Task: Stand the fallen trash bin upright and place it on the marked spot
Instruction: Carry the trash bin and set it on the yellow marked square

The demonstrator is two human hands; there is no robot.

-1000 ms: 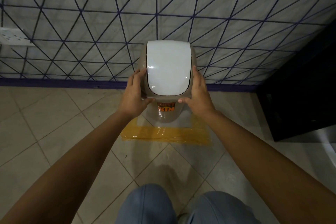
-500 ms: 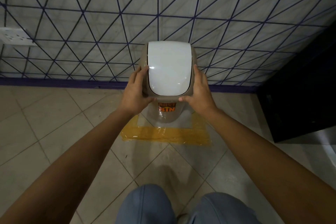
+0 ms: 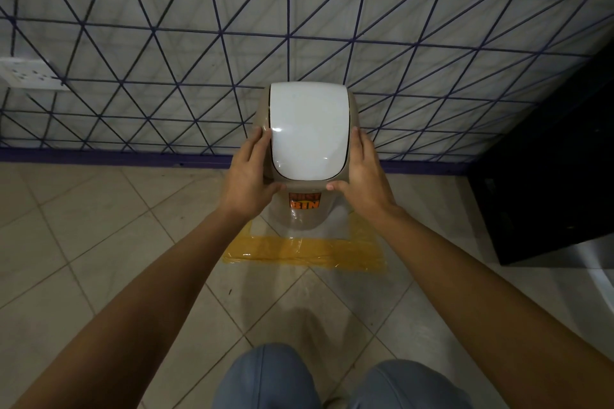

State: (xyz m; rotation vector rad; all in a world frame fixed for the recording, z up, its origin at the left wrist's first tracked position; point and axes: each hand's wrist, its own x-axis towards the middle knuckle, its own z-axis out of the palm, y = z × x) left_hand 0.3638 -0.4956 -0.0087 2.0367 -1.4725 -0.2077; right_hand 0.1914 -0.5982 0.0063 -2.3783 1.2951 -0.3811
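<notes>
The trash bin (image 3: 304, 209) stands upright inside the yellow tape marking (image 3: 304, 251) on the tiled floor (image 3: 99, 226), near the wall (image 3: 299, 26). Left hand (image 3: 251, 181) and right hand (image 3: 362, 176) clasp its top, fingers wrapped around the swing lid's (image 3: 309, 129) frame.

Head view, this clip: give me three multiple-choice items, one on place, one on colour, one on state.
1. Where does the beige plastic trash bin stand?
A. inside the yellow tape square
B. beside the black cabinet
C. on a table

2. The bin's swing lid is:
A. orange
B. white
C. black

3. The bin is:
A. lying on its side
B. upside down
C. upright, left hand and right hand on its top

Answers: 1 A, tape borders its base; 2 B, glossy white panel; 3 C, lid up, hands gripping both sides.
</notes>
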